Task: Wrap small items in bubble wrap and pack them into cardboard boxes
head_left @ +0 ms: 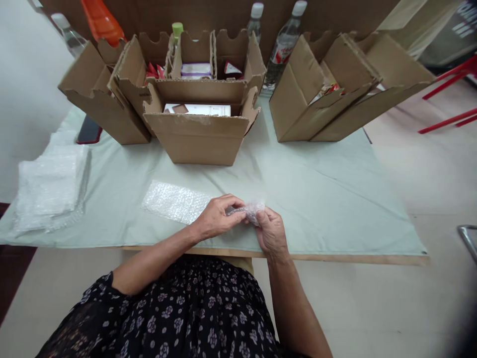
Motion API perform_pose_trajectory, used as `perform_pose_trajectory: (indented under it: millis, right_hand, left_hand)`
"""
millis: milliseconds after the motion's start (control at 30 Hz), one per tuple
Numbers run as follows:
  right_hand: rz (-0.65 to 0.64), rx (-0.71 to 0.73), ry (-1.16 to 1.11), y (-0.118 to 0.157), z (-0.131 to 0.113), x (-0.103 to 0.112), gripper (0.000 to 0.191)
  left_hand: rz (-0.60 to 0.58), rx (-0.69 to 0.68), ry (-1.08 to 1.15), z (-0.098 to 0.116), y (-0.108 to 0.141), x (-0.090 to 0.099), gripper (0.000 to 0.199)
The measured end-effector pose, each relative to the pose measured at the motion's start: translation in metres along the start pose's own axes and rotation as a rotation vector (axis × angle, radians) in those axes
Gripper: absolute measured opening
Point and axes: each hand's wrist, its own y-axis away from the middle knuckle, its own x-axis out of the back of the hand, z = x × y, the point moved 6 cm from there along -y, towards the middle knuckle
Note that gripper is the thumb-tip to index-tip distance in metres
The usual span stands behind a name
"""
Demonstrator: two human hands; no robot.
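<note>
Over the front of the table, my left hand and my right hand meet at a crumpled piece of bubble wrap. My right thumb and fingers pinch its right end. The left fingers are closed on its left side. Whether something lies inside the wrap, I cannot tell. A flat strip of bubble wrap rests on the cloth to the left, its right end partly behind my left hand.
A stack of bubble wrap sheets lies at the left, near a phone. Open cardboard boxes holding small packages stand along the back. Behind them are clear bottles and an orange bottle. Pale green cloth covers the table.
</note>
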Motion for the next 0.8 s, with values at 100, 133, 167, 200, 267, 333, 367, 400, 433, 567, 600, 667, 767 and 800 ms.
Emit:
perform_pose_trajectory:
  millis: [100,133,167,200,267,333,367,400,433,567,600,667,767,800]
  right_hand:
    - [-0.001,-0.022,-0.026,0.001,0.002,-0.004,0.057]
    - [-0.002,-0.033,-0.042,0.001,0.003,-0.005,0.058]
    - [-0.005,-0.043,-0.054,0.001,0.003,-0.004,0.058]
    - [-0.013,-0.05,-0.053,0.002,0.002,-0.001,0.058]
    - [-0.038,-0.046,0.003,0.004,-0.002,0.008,0.055]
    - [-0.052,-0.018,0.121,0.007,-0.01,0.025,0.052]
    - [-0.043,-0.001,0.202,0.01,-0.015,0.034,0.051]
    - [-0.015,0.02,0.296,0.012,-0.021,0.044,0.048]
    - [0.032,0.05,0.398,0.014,-0.028,0.052,0.042]
    - [0.194,0.301,0.698,0.02,-0.069,0.051,0.062]
    - [0.188,0.374,0.729,0.02,-0.078,0.041,0.072]
    - [0.146,0.473,0.762,0.016,-0.09,0.019,0.064]
    - [0.113,0.515,0.73,0.005,-0.097,-0.003,0.024]
    - [0.126,0.521,0.698,0.003,-0.098,-0.005,0.022]
  left_hand:
    - [-0.043,0.048,0.105,-0.003,-0.001,0.004,0.013]
    - [-0.056,0.077,0.14,-0.005,-0.002,0.006,0.014]
    - [-0.064,0.118,0.177,-0.007,-0.002,0.009,0.016]
    - [-0.061,0.164,0.21,-0.009,-0.002,0.013,0.018]
    - [-0.009,0.23,0.234,-0.011,-0.004,0.023,0.021]
    - [0.075,0.219,0.18,-0.006,-0.008,0.037,0.022]
    - [0.103,0.19,0.136,-0.001,-0.01,0.043,0.022]
    - [0.112,0.157,0.091,0.005,-0.013,0.047,0.021]
    - [0.106,0.125,0.05,0.011,-0.016,0.048,0.02]
    - [0.015,0.003,-0.096,0.034,-0.027,0.039,0.019]
    - [-0.021,-0.039,-0.139,0.039,-0.029,0.034,0.019]
    - [-0.071,-0.119,-0.236,0.049,-0.03,0.023,0.019]
    - [-0.049,-0.186,-0.387,0.054,-0.026,0.017,0.013]
    - [-0.039,-0.182,-0.434,0.052,-0.024,0.018,0.017]
